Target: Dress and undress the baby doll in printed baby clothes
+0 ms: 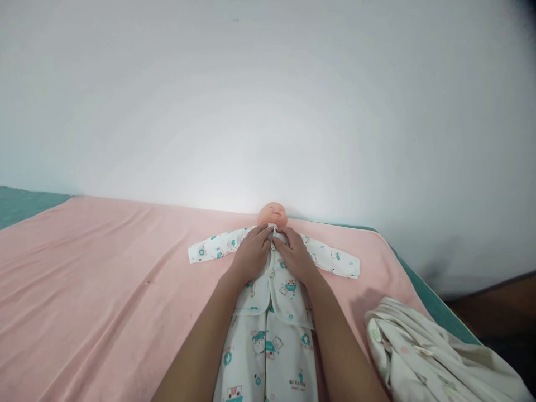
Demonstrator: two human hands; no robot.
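Note:
A baby doll [273, 213] lies on its back, its head against the wall and its face up. It wears a white printed baby shirt [290, 296] with both sleeves stretched out sideways. My left hand [253, 254] grips the left front edge near the collar, fingers bent towards the middle. Opposite it, my right hand [296, 255] has its thumb and fingers on the right front edge just under the doll's chin. A button [272, 273] shows lower on the shirt front, whose hem parts below. Matching white baby trousers [268, 360] extend towards me between my forearms.
A pink sheet [117, 279] with creases covers the bed, over a green surface [29, 204] showing at its edges. Crumpled pale cloth [435, 357] with faint prints lies at the lower right. A plain white wall [259, 100] rises behind. Beyond the right edge it is dark.

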